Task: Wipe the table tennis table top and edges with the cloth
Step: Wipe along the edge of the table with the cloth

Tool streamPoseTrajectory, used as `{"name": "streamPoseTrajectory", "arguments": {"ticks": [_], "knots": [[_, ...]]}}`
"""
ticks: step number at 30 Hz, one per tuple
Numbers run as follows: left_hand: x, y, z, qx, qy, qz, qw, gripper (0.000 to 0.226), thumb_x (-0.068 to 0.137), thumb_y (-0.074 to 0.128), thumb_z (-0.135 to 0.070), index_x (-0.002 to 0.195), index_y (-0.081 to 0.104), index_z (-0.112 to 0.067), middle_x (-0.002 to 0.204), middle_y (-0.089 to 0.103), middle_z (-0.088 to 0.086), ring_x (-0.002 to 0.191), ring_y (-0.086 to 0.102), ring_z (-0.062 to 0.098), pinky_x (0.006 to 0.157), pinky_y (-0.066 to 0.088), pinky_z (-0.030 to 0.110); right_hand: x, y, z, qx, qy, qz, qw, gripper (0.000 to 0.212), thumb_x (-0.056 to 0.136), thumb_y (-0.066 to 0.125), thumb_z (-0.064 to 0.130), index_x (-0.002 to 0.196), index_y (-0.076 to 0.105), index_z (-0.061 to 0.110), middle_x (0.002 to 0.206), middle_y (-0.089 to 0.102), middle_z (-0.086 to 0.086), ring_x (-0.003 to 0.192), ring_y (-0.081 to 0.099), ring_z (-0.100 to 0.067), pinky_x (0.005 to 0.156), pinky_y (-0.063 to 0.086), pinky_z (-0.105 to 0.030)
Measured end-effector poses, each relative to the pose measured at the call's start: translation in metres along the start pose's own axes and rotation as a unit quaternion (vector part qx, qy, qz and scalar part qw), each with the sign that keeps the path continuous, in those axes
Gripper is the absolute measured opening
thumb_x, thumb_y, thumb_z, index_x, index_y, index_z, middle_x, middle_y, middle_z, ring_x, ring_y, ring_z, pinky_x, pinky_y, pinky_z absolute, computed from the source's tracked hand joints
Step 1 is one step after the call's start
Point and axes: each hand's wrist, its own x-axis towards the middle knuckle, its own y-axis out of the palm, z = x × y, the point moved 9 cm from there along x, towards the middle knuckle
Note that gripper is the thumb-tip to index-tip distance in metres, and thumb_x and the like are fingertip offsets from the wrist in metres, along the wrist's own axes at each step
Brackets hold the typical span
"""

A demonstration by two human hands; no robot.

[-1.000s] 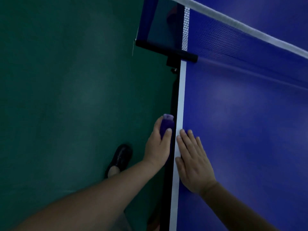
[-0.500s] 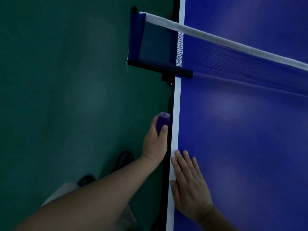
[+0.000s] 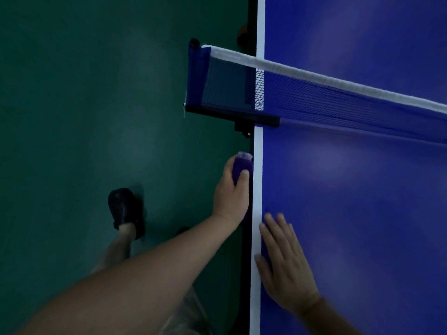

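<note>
A second ago the net clamp sat at the top of the view; now the whole post and the worktop beyond it show, so the person has walked forward along the side, and the black shoe (image 3: 125, 211) on the green floor (image 3: 84, 117) has stepped ahead. The left hand (image 3: 232, 192) has stayed wrapped around the bunched purple cloth (image 3: 242, 165), pressed against the dark side edge of the worktop (image 3: 350, 213), and now sits just short of the net clamp (image 3: 244, 126). By my reading this edge stroke is close to its end on this half, since the clamp blocks the path. The left arm reaches forward, nearly straight, knuckles outward. The right hand (image 3: 285, 267) lies flat, fingers spread and holding nothing, on the blue top beside the white sideline (image 3: 257, 189), trailing behind the left hand as a brace.
</note>
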Motion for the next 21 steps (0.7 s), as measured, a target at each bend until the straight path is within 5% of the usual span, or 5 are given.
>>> {"name": "streamPoseTrajectory", "arguments": {"ticks": [2, 7, 11, 15, 21], "knots": [[0.009, 0.0, -0.009, -0.004, 0.013, -0.002, 1.0, 0.036, 0.1, 0.046, -0.029, 0.105, 0.045, -0.065, 0.099, 0.055, -0.046, 0.09, 0.053, -0.02, 0.079, 0.038, 0.011, 0.041, -0.011, -0.01, -0.003, 0.002, -0.029, 1.0, 0.055, 0.102, 0.042, 0.031, 0.15, 0.033, 0.007, 0.161, 0.028, -0.011, 0.152, 0.02, -0.032, 0.125, 0.013, -0.043], [-0.019, 0.003, 0.011, -0.014, 0.012, 0.022, 1.0, 0.047, 0.093, 0.042, -0.046, 0.14, 0.04, -0.046, 0.135, 0.053, -0.028, 0.118, 0.051, -0.011, 0.096, 0.038, 0.013, 0.15, -0.026, -0.042, -0.04, 0.021, -0.045, 0.998, 0.046, 0.102, 0.04, 0.024, 0.14, 0.048, -0.001, 0.154, 0.039, -0.019, 0.148, 0.025, -0.036, 0.123, 0.019, -0.048], [0.003, 0.004, -0.003, -0.018, 0.016, 0.042, 0.999, 0.037, 0.094, 0.043, -0.045, 0.13, 0.044, -0.051, 0.127, 0.058, -0.027, 0.113, 0.054, -0.01, 0.094, 0.041, 0.016, 0.168, -0.016, -0.055, -0.026, 0.044, -0.032, 0.998, 0.049, 0.102, 0.036, 0.026, 0.143, 0.047, 0.0, 0.157, 0.036, -0.016, 0.149, 0.026, -0.032, 0.123, 0.02, -0.046], [0.061, 0.006, -0.026, -0.003, -0.037, 0.024, 0.999, 0.034, 0.102, 0.044, -0.034, 0.135, 0.046, -0.04, 0.109, 0.061, -0.015, 0.094, 0.058, 0.01, 0.084, 0.042, 0.024, 0.166, -0.018, -0.058, -0.015, 0.042, -0.038, 0.998, 0.046, 0.101, 0.039, 0.023, 0.142, 0.049, 0.004, 0.157, 0.036, -0.012, 0.15, 0.025, -0.029, 0.124, 0.017, -0.043], [0.044, -0.011, -0.008, 0.02, -0.051, 0.106, 0.993, 0.027, 0.1, 0.049, -0.039, 0.125, 0.044, -0.05, 0.11, 0.063, -0.014, 0.098, 0.063, 0.013, 0.085, 0.046, 0.027, 0.17, -0.019, -0.053, -0.054, 0.041, -0.026, 0.997, 0.046, 0.101, 0.04, 0.024, 0.142, 0.045, 0.005, 0.156, 0.036, -0.016, 0.148, 0.027, -0.032, 0.122, 0.02, -0.046]]}}
